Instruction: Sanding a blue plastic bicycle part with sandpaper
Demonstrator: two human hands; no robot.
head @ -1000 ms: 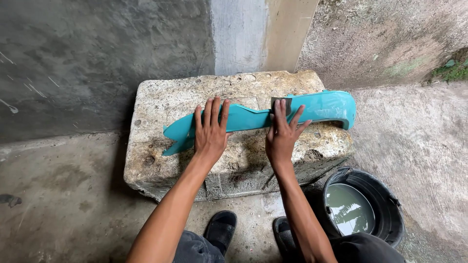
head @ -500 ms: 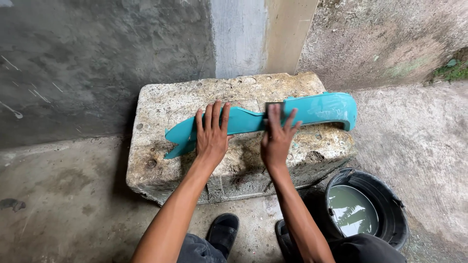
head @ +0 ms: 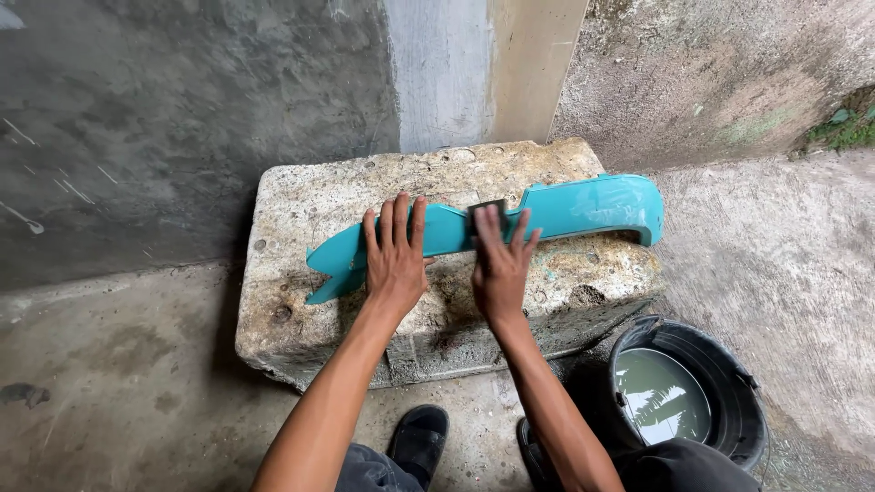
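A long teal plastic panel [head: 583, 208] lay lengthwise across the top of a rough concrete block [head: 346, 196] that served as the surface. The panel was glossy and curved, with a hooked end at the right that hung just past the block's right edge and a notched, fin-like tip at the left. Its paint looked wet or smeared in places.

The left hand [head: 395, 260] lay flat on the panel's left part, its fingers [head: 386, 224] spread and straight, gripping nothing and only pressing down. The right hand [head: 499, 264] rested near the panel's middle, its fingers laid over a small dark pad [head: 485, 209] and holding it down against the teal face; only the pad's far edge showed.

The block was pale, pitted and stained, with a chipped near edge and teal flecks by the right hand. It stood on a damp concrete floor [head: 118, 364], against a dark grey wall [head: 182, 109] at the far left. A lighter pillar [head: 483, 64] rose behind it, and a coarse, mossy wall ran at the far right. On the near right, beside the block, stood a black bucket [head: 725, 387] of cloudy water. A dark shoe [head: 417, 439] showed at the near edge.
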